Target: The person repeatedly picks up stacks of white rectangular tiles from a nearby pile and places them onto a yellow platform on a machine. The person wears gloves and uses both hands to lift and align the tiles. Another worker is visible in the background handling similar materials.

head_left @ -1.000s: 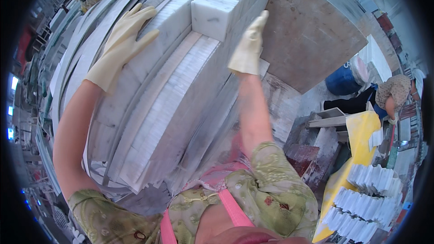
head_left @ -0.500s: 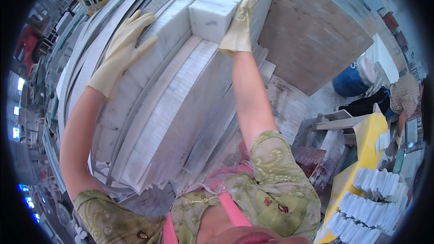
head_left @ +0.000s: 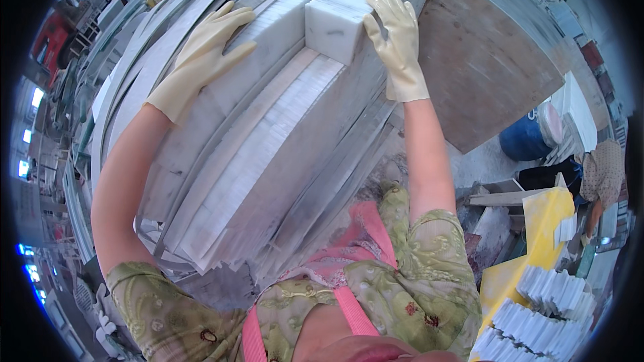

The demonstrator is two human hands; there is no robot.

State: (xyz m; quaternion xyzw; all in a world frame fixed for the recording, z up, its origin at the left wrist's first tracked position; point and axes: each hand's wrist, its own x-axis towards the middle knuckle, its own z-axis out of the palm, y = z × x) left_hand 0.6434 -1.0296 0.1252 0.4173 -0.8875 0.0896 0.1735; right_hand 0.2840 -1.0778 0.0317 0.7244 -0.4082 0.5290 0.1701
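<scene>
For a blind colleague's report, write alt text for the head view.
A person's cream-gloved left hand and right hand reach over rows of white slabs. To the right are a brown board, a blue barrel and a co-worker.

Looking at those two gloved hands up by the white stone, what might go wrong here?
The right hand is at the side of the raised white stone stack, so fingers might get pinched if it shifted. The pale slabs below stand in tight rows, and one could perhaps slip or tip if knocked. The forearms are bare, so stone edges might scrape them.
</scene>
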